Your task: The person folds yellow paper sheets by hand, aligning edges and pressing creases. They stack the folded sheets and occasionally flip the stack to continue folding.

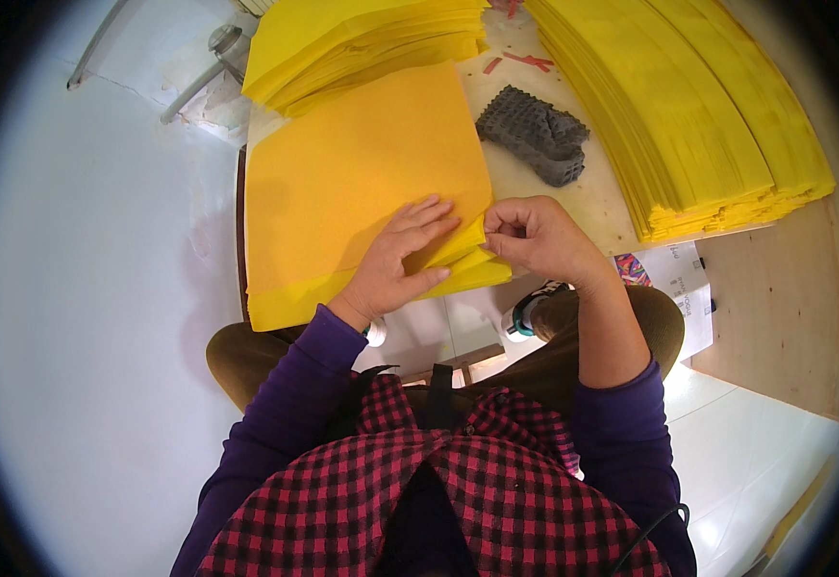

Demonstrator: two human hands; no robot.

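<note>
The largest thing, a stack of sheets w/ an orange-yellow top (362,183), lies on the table (513,197) directly in front of the person. It is approx. square, so its long axis is hard to tell. The important place is its near R corner (474,238): it lies just L of the R hand (549,236), which is nearer to it than the L hand (405,252). The near edge runs roughly L to R, w/ lemon-yellow layers under the orange one, a bit fanned at this corner.

Next, two long yellow piles (660,106) lie side by side on the R, long axis going away from the person. A smaller yellow pile (362,38) is behind the stack; sheets are thin, matte, fabric or paper, can't tell.

Then a dark grey crumpled piece (535,135), w/ bumpy grid texture, betw. stack & R piles.

L hand: palm down on the stack, fingers slightly spread. R hand: thumb & index pinch the corner.

Smallest: thin red strips (530,61), beyond the grey piece.
</note>
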